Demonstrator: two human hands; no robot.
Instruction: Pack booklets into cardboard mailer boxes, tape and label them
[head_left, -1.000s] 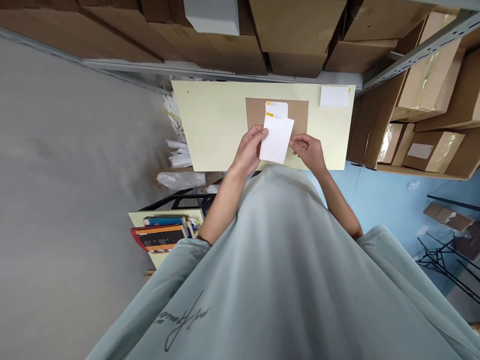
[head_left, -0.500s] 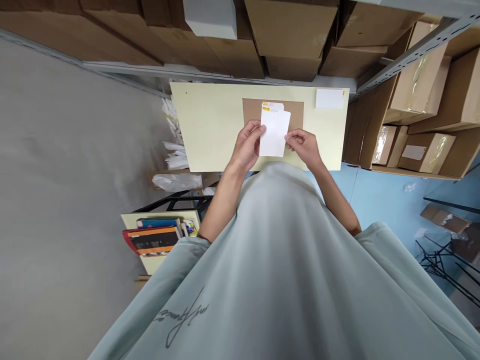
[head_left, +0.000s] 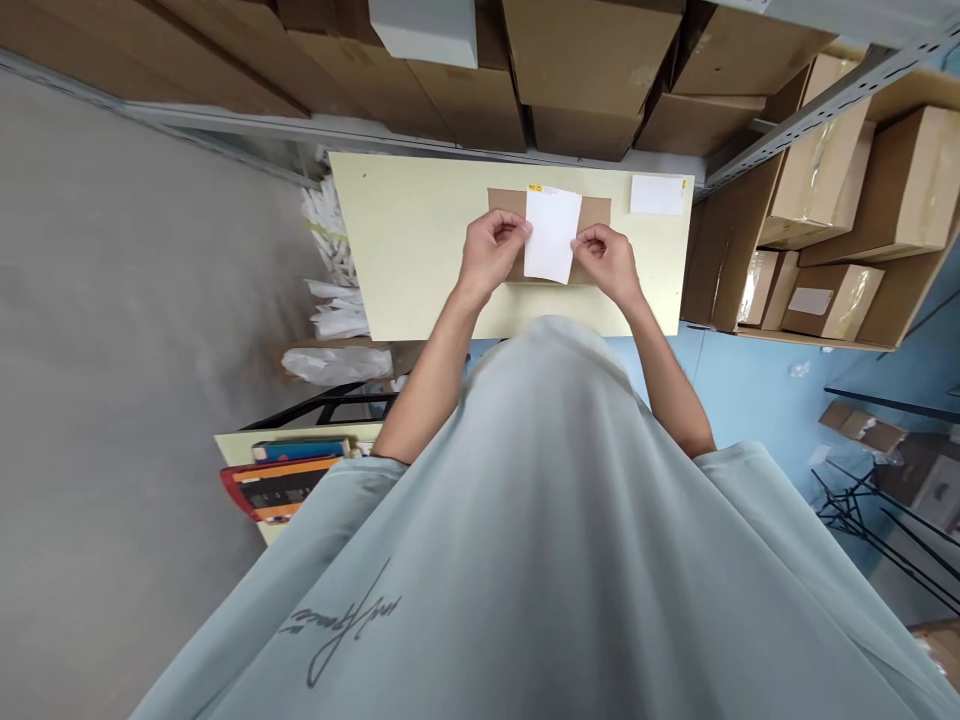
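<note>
A white label with a small yellow logo and fine print along its top edge is held upright over a flat brown cardboard piece. My left hand pinches the label's left edge between thumb and fingers. On the opposite side, my right hand pinches its right edge, lower down. The label covers the middle of the cardboard, which lies on a pale yellow tabletop. Another white label with a yellow mark lies at the table's far right corner.
Cardboard boxes and a white box fill the shelf beyond the table. A large open carton holding smaller boxes stands at right. White papers hang left of the table, and books lie on a lower left surface.
Both hands have moved away from me with the label, farther over the cardboard. The second logo strip that showed behind its top edge is now hidden.
</note>
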